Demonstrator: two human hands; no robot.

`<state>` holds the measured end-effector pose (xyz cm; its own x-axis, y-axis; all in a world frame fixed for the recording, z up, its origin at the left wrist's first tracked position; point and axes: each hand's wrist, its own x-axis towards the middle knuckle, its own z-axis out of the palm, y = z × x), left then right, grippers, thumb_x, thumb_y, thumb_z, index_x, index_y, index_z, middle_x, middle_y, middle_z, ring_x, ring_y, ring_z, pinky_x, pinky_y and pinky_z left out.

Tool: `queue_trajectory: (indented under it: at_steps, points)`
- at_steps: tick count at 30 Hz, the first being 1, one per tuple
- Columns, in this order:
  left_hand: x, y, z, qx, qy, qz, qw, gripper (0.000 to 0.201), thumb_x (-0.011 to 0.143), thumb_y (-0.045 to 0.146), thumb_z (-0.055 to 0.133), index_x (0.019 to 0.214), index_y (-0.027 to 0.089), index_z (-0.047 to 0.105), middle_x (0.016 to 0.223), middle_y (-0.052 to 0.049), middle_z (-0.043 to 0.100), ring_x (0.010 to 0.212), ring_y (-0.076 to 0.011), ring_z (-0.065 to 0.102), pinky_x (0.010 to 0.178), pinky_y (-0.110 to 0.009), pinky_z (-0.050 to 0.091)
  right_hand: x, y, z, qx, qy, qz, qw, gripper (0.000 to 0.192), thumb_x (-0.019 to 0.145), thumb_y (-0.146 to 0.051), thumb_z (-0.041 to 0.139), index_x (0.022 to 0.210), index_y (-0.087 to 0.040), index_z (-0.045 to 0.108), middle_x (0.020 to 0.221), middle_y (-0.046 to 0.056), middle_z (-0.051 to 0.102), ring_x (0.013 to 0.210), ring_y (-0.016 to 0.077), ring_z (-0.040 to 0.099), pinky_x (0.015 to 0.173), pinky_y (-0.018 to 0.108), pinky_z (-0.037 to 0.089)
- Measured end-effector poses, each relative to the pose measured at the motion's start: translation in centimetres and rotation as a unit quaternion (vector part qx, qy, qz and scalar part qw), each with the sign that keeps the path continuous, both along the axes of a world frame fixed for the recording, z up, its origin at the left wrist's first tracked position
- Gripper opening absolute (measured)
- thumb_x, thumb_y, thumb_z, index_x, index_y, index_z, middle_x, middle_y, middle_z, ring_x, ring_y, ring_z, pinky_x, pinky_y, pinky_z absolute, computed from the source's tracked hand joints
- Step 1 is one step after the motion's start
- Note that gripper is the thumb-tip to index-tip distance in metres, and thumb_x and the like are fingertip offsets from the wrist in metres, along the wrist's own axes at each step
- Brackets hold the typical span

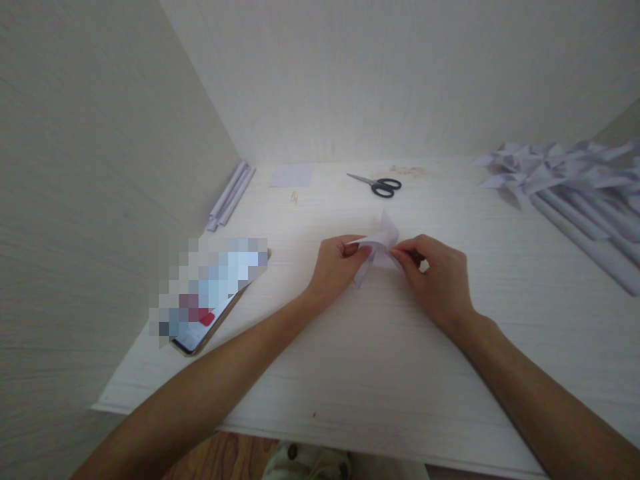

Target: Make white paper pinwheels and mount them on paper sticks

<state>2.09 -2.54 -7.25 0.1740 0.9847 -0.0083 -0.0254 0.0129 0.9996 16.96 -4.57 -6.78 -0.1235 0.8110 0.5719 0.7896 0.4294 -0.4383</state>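
Between my hands, over the middle of the white table, is a white paper pinwheel (384,235) with folded blades pointing several ways. My left hand (337,260) grips its left side, thumb on top of the paper. At the pinwheel's right side, my right hand (435,273) has its thumb and fingertips pinched on the paper near the centre. Whether a small piece is also in that pinch is too small to tell. Beyond the pinwheel lies a pair of black-handled scissors (383,187), apart from both hands.
Rolled paper tubes (233,195) rest by the left wall, near a flat paper square (291,175) and small tan bits (294,197). A phone (215,300) lies at left, its screen partly blurred. Finished-looking pinwheels (555,167) on paper sticks (590,243) are piled at right.
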Motion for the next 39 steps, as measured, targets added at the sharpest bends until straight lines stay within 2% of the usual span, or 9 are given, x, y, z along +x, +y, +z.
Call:
queue_trajectory:
  at_steps: [11,23,29,39]
  points:
    - [0.02,-0.22,0.15,0.000,0.038,0.025,0.999,0.018,0.060,0.018,0.058,0.076,0.013,0.065,0.065,-0.001,0.065,0.053,-0.0089,0.055,0.046,-0.018,0.040,0.00,-0.10,-0.11,0.008,-0.023,0.018,1.000,0.008,0.075,-0.020,0.052,0.068,-0.018,0.056,0.060,0.000,0.057,0.052,0.0121,0.051,0.050,0.024,0.039]
    - [0.08,-0.25,0.28,0.013,0.055,0.059,0.997,0.017,0.058,0.018,0.060,0.073,0.012,0.064,0.064,-0.002,0.065,0.055,-0.0097,0.057,0.048,-0.018,0.041,0.20,-0.11,0.29,-0.003,-0.035,0.039,0.999,0.008,0.076,-0.019,0.051,0.070,-0.018,0.057,0.062,0.001,0.058,0.054,0.0128,0.052,0.051,0.025,0.039]
    - [0.14,-0.22,0.36,0.019,0.056,0.058,0.997,0.017,0.058,0.018,0.060,0.074,0.011,0.064,0.069,-0.004,0.066,0.061,-0.0126,0.060,0.053,-0.020,0.045,0.24,-0.09,0.24,-0.008,-0.040,0.044,0.998,0.009,0.077,-0.019,0.051,0.070,-0.018,0.057,0.063,0.001,0.058,0.054,0.0126,0.051,0.052,0.025,0.038]
    - [-0.09,-0.04,-0.07,0.017,0.046,0.040,0.998,0.020,0.058,0.017,0.060,0.076,0.012,0.065,0.071,-0.003,0.066,0.061,-0.0116,0.059,0.055,-0.020,0.046,0.39,0.11,0.34,-0.010,-0.048,0.051,0.998,0.007,0.075,-0.016,0.053,0.070,-0.017,0.057,0.063,0.001,0.058,0.055,0.0121,0.052,0.052,0.023,0.038]
